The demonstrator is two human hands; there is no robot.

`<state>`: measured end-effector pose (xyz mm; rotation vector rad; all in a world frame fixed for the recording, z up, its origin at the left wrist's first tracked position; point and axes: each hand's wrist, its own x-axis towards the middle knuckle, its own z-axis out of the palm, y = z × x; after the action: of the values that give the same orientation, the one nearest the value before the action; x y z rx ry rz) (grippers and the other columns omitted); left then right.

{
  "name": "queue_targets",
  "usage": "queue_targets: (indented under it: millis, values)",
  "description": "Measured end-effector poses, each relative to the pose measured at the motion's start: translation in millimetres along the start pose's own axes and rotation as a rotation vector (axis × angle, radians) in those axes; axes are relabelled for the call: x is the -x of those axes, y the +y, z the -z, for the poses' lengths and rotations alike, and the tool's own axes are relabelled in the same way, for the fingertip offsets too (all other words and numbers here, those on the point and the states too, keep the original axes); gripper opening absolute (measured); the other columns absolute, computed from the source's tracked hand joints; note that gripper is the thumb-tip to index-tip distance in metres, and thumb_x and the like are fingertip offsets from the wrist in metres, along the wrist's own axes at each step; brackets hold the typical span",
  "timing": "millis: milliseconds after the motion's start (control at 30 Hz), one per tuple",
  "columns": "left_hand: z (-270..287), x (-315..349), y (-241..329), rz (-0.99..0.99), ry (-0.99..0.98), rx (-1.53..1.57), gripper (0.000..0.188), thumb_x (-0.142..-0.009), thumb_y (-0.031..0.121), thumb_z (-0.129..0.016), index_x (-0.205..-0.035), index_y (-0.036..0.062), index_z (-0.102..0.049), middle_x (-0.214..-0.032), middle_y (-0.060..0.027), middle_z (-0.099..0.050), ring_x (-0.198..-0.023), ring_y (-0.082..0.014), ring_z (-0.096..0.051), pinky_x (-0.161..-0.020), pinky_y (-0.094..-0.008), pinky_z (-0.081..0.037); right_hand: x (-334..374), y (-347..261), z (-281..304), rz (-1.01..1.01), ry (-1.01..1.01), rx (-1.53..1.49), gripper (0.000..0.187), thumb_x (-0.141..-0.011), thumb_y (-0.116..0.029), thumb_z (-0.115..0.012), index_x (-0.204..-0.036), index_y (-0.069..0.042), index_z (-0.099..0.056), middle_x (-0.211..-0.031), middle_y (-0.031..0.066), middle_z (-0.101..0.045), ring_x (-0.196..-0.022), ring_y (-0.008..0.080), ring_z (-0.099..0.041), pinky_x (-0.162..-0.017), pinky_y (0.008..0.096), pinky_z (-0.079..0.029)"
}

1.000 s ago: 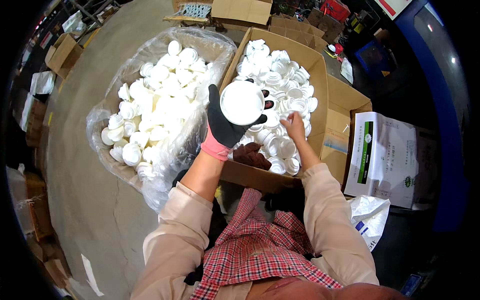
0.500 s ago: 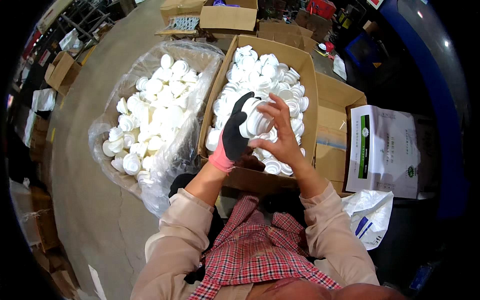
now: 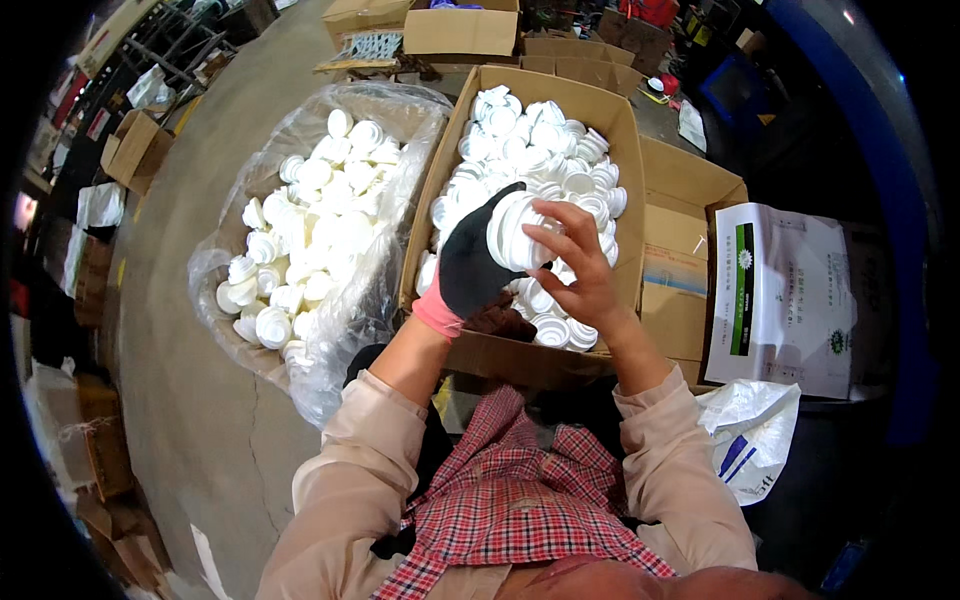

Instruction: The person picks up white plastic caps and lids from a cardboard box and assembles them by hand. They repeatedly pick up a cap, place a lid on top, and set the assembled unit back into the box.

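A round white plastic cap with ridged, stepped rings (image 3: 509, 238) is held up over the near part of an open cardboard box (image 3: 470, 352). My left hand (image 3: 467, 268), in a black glove with a pink cuff, wraps round its left side. My bare right hand (image 3: 588, 272) has its curled fingertips on the cap's right edge, the thumb lower down. Below both hands, many similar white caps (image 3: 545, 150) fill the box. A dark brown cloth-like thing (image 3: 502, 318) lies at the box's near side, partly hidden by my left hand.
At left stands a container lined with clear plastic (image 3: 340, 340), heaped with off-white caps (image 3: 315, 215). To the right are another cardboard box (image 3: 675, 205), a printed white sheet or sack (image 3: 790, 300) and a crumpled white bag (image 3: 752, 430). More cartons (image 3: 460, 32) stand at the back.
The cap has turned in my hands, so more of its round face shows. My right fingers have shifted on it. The whole view has moved slightly.
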<state>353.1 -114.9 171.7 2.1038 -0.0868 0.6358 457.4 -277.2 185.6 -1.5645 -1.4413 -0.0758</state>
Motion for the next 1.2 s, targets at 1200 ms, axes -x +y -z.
queue_targets:
  millis: [1200]
  values:
    - [-11.2,14.9,1.2,0.299,0.215,1.039,0.055,-0.089,0.001,-0.050,-0.142,-0.0009,-0.037,-0.138,-0.0133,-0.047,-0.126,-0.0229,-0.047,-0.106,-0.0336,-0.038,-4.2,-19.2,-18.1,0.057,0.049,0.171,0.068,-0.064,0.010,-0.069,-0.128,-0.009,-0.056,-0.138,0.0147,-0.046,-0.128,0.0350,-0.045,-0.105,0.0431,-0.040]
